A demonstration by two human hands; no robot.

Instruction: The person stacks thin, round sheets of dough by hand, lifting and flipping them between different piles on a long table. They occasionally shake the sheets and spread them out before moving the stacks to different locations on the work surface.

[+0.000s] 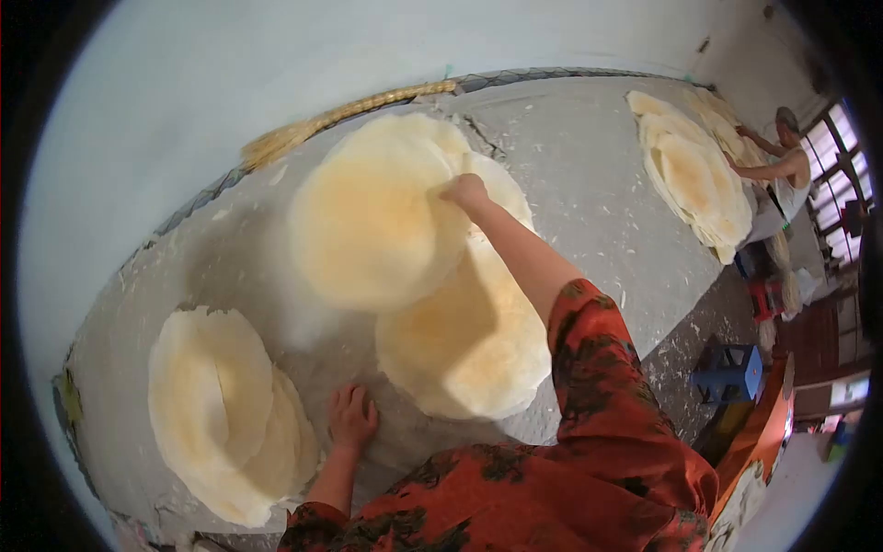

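Observation:
My right hand [466, 194] is closed on the right edge of a large round flatbread [377, 216], which is raised and blurred on its left side. Under and below it lies another pale round flatbread [464, 345] with browned patches, partly in shadow. My left hand [352, 417] rests on the grey surface [579, 166] with its fingers apart, holding nothing. To its left is a stack of overlapping flatbreads [221, 405], not touched by the hand.
A straw broom [322, 120] lies along the wall at the back. At the right, a person [786, 170] reaches to a further pile of flatbreads [694, 175]. A blue stool [731, 373] stands on the floor below them, near a red one [765, 299].

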